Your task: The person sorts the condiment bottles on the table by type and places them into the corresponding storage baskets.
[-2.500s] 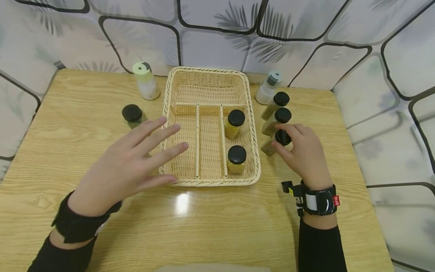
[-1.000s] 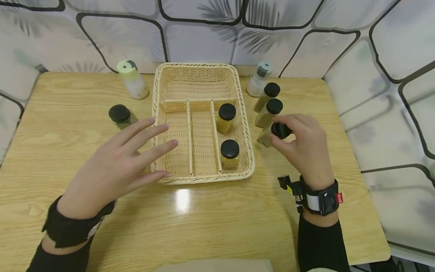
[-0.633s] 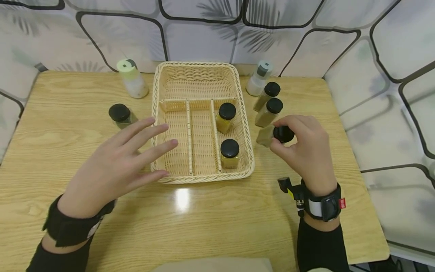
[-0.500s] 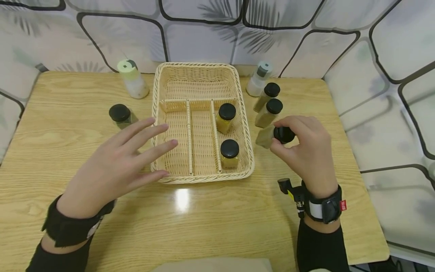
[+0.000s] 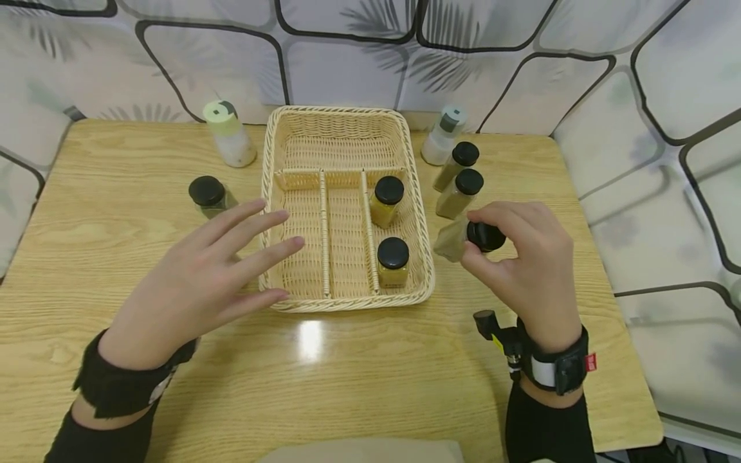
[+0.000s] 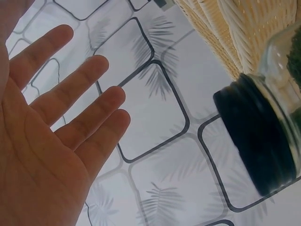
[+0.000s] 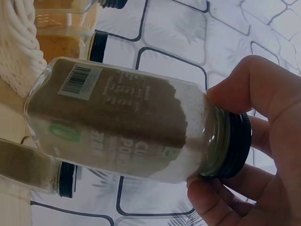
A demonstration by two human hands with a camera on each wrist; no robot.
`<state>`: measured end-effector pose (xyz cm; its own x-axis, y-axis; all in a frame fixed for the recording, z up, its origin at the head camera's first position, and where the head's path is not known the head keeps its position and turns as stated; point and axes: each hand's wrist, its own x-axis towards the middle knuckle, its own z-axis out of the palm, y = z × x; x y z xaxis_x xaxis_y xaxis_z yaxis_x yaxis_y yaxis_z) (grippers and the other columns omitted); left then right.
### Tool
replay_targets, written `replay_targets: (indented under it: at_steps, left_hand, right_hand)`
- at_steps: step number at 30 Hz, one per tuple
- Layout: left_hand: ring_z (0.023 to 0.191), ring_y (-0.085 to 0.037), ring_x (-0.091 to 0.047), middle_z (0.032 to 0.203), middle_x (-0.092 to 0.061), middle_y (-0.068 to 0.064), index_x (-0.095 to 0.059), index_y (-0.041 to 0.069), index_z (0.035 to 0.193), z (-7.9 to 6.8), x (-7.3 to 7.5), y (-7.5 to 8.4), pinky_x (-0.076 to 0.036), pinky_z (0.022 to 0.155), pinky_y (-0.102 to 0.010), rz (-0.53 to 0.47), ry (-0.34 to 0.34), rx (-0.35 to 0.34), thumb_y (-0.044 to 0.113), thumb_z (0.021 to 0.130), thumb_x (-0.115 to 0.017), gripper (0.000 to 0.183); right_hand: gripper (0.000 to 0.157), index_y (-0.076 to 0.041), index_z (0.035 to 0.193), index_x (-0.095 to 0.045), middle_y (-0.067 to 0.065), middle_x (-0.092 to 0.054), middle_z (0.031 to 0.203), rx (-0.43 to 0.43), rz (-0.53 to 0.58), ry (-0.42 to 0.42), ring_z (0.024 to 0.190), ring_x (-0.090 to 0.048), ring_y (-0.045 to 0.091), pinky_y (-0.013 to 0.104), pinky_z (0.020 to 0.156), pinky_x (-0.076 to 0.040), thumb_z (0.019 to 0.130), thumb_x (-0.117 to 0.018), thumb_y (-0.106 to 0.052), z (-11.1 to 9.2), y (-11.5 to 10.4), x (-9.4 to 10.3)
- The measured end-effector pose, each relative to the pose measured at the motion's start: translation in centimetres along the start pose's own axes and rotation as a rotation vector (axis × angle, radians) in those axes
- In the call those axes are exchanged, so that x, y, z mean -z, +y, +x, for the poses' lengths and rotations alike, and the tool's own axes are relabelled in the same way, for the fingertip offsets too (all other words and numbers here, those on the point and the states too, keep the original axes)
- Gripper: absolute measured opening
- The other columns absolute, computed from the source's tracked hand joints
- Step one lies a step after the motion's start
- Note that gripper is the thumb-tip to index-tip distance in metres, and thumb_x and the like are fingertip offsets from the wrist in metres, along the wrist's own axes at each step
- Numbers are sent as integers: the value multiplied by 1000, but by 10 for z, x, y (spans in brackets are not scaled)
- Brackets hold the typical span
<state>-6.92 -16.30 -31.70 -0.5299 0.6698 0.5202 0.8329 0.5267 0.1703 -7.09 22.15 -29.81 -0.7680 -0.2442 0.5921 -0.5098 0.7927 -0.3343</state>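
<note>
The jar [image 7: 113, 122] in your right hand [image 5: 523, 254] carries print that is partly legible in the right wrist view: what looks like "CU" and, near it, "PO"; the other letters blur out. A barcode [image 7: 81, 82] sits near the base, and below it is a green mark [image 7: 64, 132], too soft to read.

You hold the jar by its neck and black lid [image 7: 239, 145], your grip narrowed round it. In the head view it is between your right hand and the right rim of the basket [image 5: 347, 305]. Its long axis leans well over: lid toward your palm on the right, base toward the basket, while the nearest jar [image 5: 455, 196] beyond it stands upright on the desk [image 5: 370, 386]. Whether the held jar's base touches the desk, you cannot tell.

Your left hand [image 5: 202, 276] has a wide grip, fingers spread at the basket's left rim, near a jar of green contents [image 5: 206, 193].
</note>
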Motion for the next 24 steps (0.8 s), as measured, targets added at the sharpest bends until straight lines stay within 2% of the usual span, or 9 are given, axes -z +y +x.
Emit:
replay_targets:
  at_steps: [12,24]
  left_hand:
    - [128,-42,-50,139,-56,-20,-64,13,133,-1,3,-1,-49,102,-57,-3,-8,-6,51,104,-42,53]
    - [129,-42,-50,139,-56,-20,-63,12,133,-2,6,2,-49,102,-56,8,-9,-19,51,105,-40,53]
  right_hand:
    - [28,-8,96,-78,7,-75,95,40,64,52,83,-61,26,27,76,-43,76,-66,-23,0,-18,6]
    - [28,-4,92,-78,10,-75,93,61,151,116,83,-62,27,23,79,-45,76,-67,-23,4,-39,8]
